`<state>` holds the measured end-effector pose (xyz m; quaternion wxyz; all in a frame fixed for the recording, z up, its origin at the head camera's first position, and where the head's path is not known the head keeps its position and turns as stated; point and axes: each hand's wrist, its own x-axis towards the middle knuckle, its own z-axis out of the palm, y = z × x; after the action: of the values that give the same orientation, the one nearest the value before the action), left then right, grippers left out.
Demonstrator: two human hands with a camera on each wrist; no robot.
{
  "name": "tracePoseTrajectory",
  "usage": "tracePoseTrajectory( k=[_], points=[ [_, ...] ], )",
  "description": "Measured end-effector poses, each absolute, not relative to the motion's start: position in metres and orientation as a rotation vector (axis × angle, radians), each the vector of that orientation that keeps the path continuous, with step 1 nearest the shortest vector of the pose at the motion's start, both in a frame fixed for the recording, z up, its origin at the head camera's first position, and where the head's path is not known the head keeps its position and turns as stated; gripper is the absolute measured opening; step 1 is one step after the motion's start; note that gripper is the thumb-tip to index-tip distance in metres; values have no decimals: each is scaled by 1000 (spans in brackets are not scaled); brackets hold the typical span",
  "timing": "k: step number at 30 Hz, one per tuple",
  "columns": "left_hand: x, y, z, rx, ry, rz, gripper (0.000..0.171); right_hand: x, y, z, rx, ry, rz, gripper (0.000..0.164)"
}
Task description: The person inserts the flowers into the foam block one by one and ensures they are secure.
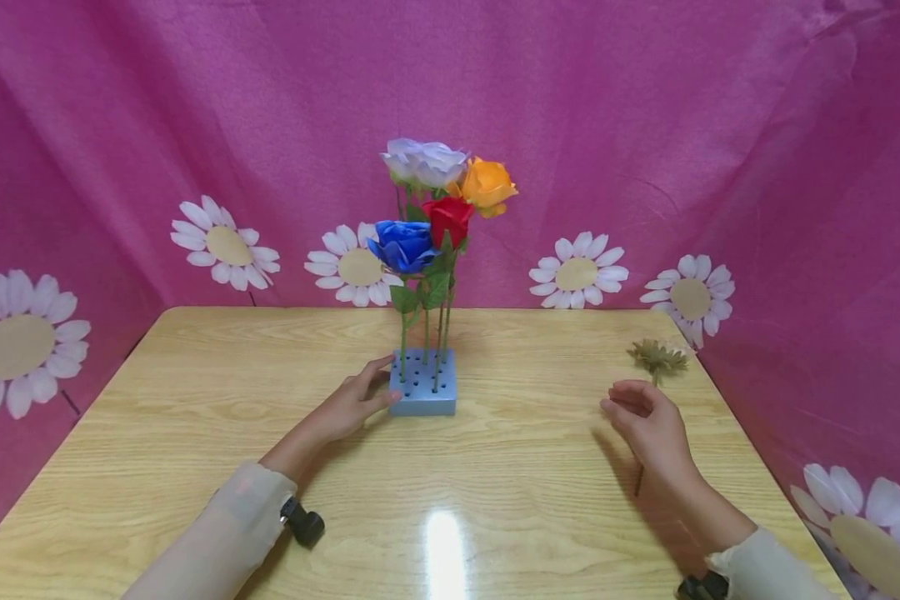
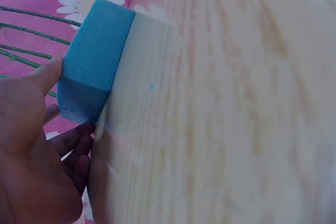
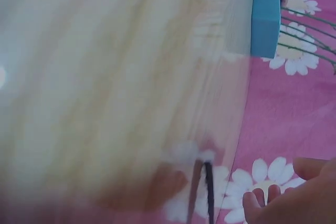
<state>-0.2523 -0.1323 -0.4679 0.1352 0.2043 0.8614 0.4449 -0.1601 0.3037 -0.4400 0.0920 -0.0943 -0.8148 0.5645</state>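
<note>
A light-blue foam block [image 1: 423, 407] with holes stands on the table, holding upright stems of artificial roses. My left hand [image 1: 348, 407] holds the block's left side, thumb at the front corner and index finger at the back. In the left wrist view the thumb touches the block [image 2: 97, 51] by its holed face. The roses are blue [image 1: 402, 246], red [image 1: 448, 221], orange [image 1: 487, 185] and pale lilac [image 1: 427, 162]. At the right, my right hand [image 1: 656, 433] hovers over a dull olive flower [image 1: 657, 358], fingers loosely bent. Its stem [image 3: 210, 192] appears apart from the fingers.
The wood-grained table [image 1: 525, 483] reflects a bright light near its front. A magenta cloth [image 1: 645, 125] printed with white daisies hangs behind and along both sides. Small dark cameras [image 1: 302, 522] are strapped to the wrists.
</note>
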Motion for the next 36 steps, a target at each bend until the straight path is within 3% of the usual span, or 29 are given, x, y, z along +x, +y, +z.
tracePoseTrajectory(
  k=[15,26,36],
  points=[
    [-253,-133,-469,590,2500,1276,74,-137,339,-448,-459,-2592,1510,58],
    [-253,-133,-469,594,2500,1280,74,-132,355,-454,-536,-2691,1630,78],
    [-253,-132,-468,622,2486,1303,74,-139,357,-457,-476,-2794,1495,80]
  ],
)
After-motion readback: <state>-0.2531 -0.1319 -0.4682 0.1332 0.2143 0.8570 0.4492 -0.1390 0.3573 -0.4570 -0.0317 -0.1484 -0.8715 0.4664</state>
